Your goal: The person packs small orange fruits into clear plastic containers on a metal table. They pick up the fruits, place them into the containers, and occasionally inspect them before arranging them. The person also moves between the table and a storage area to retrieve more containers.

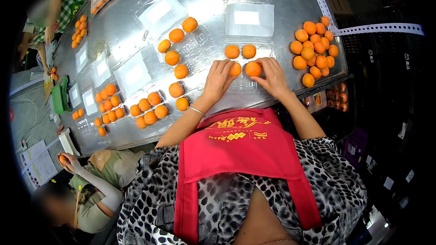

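On the metal table in front of me lies a clear plastic clamshell box [247, 85], its lid folded back with a padded sheet [250, 27] on it. Two orange citrus fruits [240, 51] sit side by side in its far row. Just below them, my left hand [219, 76] has its fingers around an orange fruit [235, 69]. My right hand [272, 75] grips another fruit [253, 69] between thumb and fingers, level with the first. Each hand partly covers its fruit.
A heap of loose orange fruits [315, 49] is at the table's right edge. Left of my hands, more fruits [176, 90] stand in clear boxes. A person [95, 190] at lower left holds a fruit; another person [51, 23] works at upper left. Perforated metal strips [378, 29] edge the right.
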Available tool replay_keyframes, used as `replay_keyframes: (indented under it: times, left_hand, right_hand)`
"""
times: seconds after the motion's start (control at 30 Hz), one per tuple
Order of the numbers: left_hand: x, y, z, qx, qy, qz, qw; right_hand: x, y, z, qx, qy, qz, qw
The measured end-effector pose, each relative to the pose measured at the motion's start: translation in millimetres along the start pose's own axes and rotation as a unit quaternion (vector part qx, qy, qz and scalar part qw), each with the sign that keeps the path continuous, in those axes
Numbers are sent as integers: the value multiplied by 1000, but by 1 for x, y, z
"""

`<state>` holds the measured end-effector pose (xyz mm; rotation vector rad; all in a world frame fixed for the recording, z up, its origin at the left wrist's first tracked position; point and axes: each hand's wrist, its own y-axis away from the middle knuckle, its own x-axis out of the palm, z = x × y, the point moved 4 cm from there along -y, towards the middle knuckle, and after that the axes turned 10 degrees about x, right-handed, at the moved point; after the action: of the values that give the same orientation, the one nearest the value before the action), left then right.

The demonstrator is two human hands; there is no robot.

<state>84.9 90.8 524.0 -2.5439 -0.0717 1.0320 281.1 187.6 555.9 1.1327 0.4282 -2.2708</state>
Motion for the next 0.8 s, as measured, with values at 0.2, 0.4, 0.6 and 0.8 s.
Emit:
replay_keyframes:
  times: [0.2, 0.4, 0.6, 0.8]
  left_hand:
    - [15, 3, 6, -6, -25, -8, 1000]
    - [14, 5, 7, -41, -14, 13, 999]
    - [-70, -4, 52, -105, -109, -150, 977]
    - [-128, -24, 143, -158, -251, -35, 954]
  right_hand:
    - [19, -2, -1, -21, 32, 17, 999]
    - [17, -7, 10, -56, 144, 34, 987]
    - [12, -65, 47, -67, 16, -12, 998]
    - [92, -188, 106, -175, 5, -15, 984]
